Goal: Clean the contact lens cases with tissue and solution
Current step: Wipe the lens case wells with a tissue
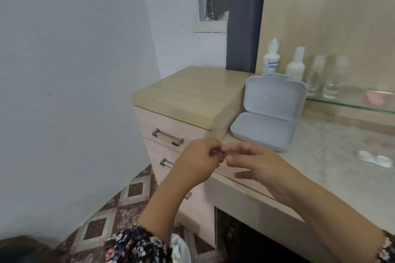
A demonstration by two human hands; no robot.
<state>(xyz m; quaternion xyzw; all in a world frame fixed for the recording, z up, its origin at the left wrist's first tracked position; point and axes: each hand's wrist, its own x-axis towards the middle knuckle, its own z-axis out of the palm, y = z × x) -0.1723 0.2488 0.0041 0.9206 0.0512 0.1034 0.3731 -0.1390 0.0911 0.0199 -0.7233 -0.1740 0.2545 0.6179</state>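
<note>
- Our left hand [197, 159] curls round something small and dark at its fingertips; what it is we cannot tell.
- Our right hand [258, 166] meets it with fingers loosely extended, seemingly working at the same item; whether it pinches anything is unclear.
- The white contact lens case [375, 161] lies on the marble counter [320, 156], well apart from both hands, likely awaiting cleaning.
- The grey box [267, 121] stands open beside the drawer unit [188, 96], probably for ready access.
- The solution bottle [271, 60] waits upright behind it.
</note>
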